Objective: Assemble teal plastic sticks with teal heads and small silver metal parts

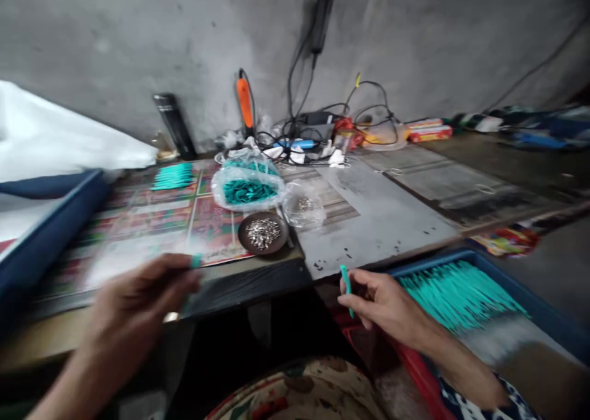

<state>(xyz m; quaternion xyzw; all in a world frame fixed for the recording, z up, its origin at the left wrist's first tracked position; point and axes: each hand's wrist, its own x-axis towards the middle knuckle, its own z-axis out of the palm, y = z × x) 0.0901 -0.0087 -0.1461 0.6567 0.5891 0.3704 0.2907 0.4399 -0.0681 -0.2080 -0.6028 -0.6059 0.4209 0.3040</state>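
Note:
My right hand (385, 303) is closed on a thin teal stick (345, 285), held upright near the table's front edge. My left hand (138, 303), blurred by motion, has its fingers pinched on a small teal piece (196, 261). A dark bowl of small metal bits (263, 232) sits on the table between the hands, a little farther back. A clear bag of teal pieces (247, 188) lies behind the bowl. A blue tray (544, 312) with several teal sticks (456, 288) lies at my right.
A row of teal pieces (174, 176) lies at the back left on a printed sheet (152, 223). Against the wall stand a black flask (175, 126), an orange tool (244, 103) and tangled cables (318, 131). A blue board (46, 235) rises at the left.

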